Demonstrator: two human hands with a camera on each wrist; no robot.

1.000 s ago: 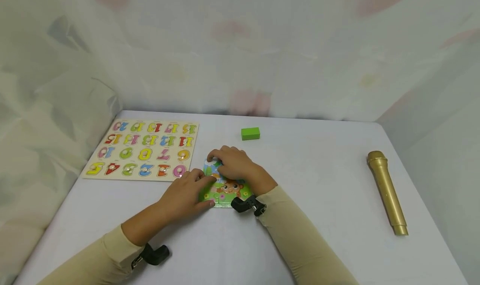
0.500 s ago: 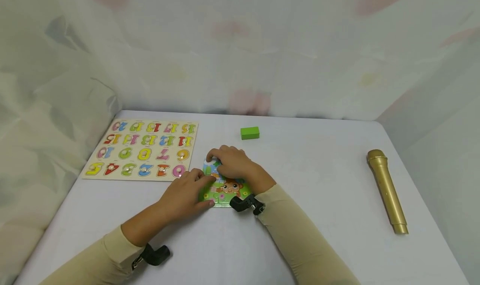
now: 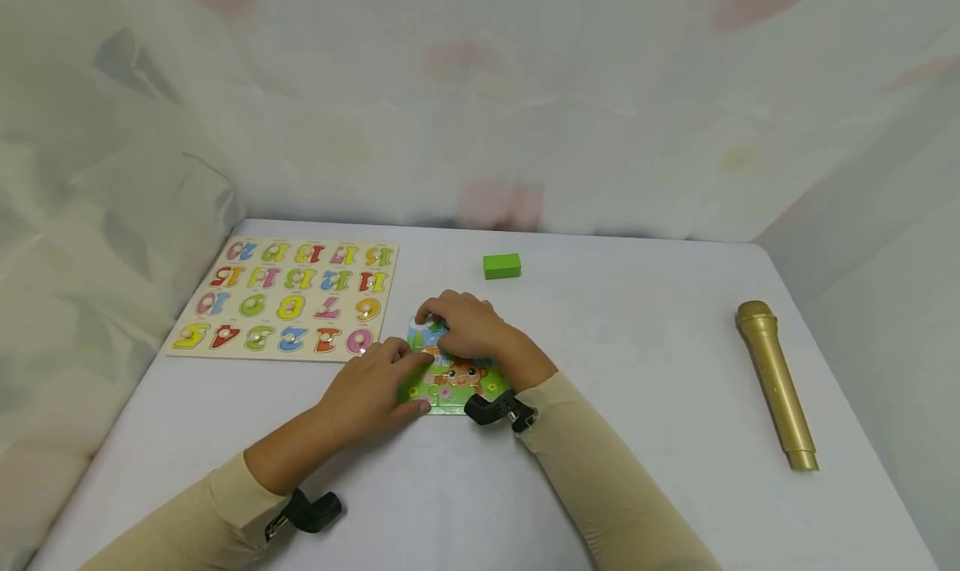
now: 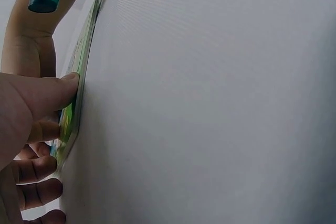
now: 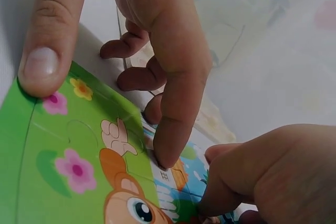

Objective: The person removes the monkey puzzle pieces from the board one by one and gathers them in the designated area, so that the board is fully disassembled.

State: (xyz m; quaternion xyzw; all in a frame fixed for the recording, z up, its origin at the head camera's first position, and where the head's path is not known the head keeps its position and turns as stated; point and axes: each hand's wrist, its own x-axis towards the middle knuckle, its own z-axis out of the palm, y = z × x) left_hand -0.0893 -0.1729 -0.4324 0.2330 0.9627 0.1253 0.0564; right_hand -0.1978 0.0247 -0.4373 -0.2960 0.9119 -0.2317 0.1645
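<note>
A small jigsaw puzzle with a cartoon monkey, flowers and grass lies flat at the middle of the table. My left hand rests on its left side, the thumb on the near corner and the index finger reaching over the picture. My right hand bends over the far part, its fingertips touching the puzzle. In the right wrist view, the bent right fingers cover that part, so whether they pinch a piece is hidden. Seen edge-on in the left wrist view, the puzzle has the left thumb on it.
Left of the puzzle lies a board of knobbed numbers, close to my left fingers. A green block sits farther back. At the right lies a gold microphone-shaped tube. Draped cloth borders the white table.
</note>
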